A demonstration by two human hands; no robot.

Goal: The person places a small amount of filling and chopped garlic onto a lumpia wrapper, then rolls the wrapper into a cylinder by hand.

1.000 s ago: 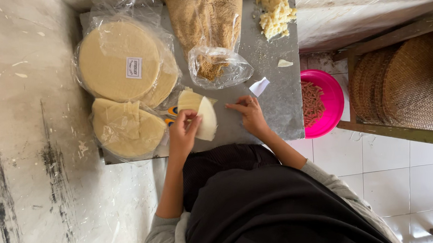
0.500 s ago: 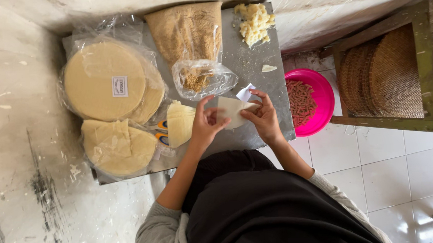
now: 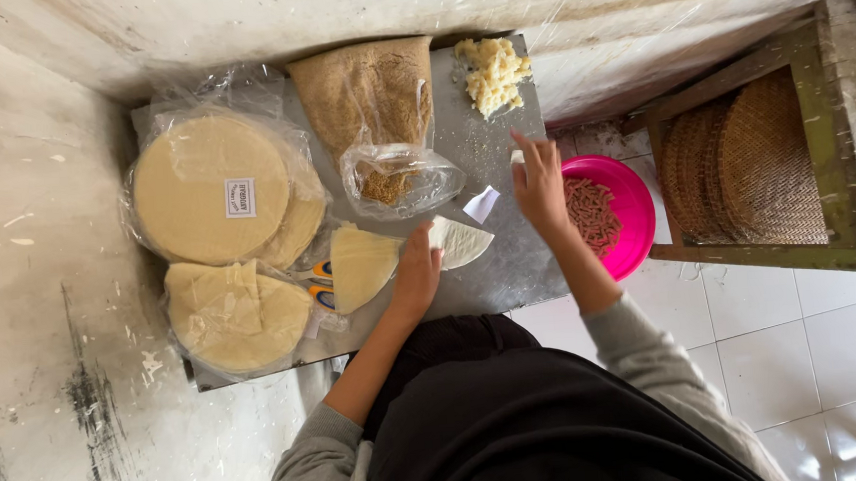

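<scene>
My left hand (image 3: 418,271) lies on one end of a pale wedge of thin pastry wrapper (image 3: 463,241) and holds it against the grey metal tray (image 3: 509,275). My right hand (image 3: 540,179) hovers with its fingers spread at the tray's right edge, beside a pink bowl (image 3: 643,247) of reddish-brown filling (image 3: 593,211). A tiny white bit shows at its fingertips. A small white scrap (image 3: 482,204) lies between the two hands. More cut wedges (image 3: 360,264) are stacked left of my left hand.
Two bagged stacks of round wrappers (image 3: 212,189) (image 3: 235,317) fill the tray's left. A sack of crumbs (image 3: 365,96), a clear bag (image 3: 399,178) and a yellow crumbly pile (image 3: 494,71) sit at the back. Scissors (image 3: 322,282) poke out. Right stands a wooden frame with woven mats (image 3: 740,167).
Both hands held the wrapper wedge up half a second ago. The wedge now lies on the tray under my left hand, and my right hand has let go and moved right toward the pink bowl.
</scene>
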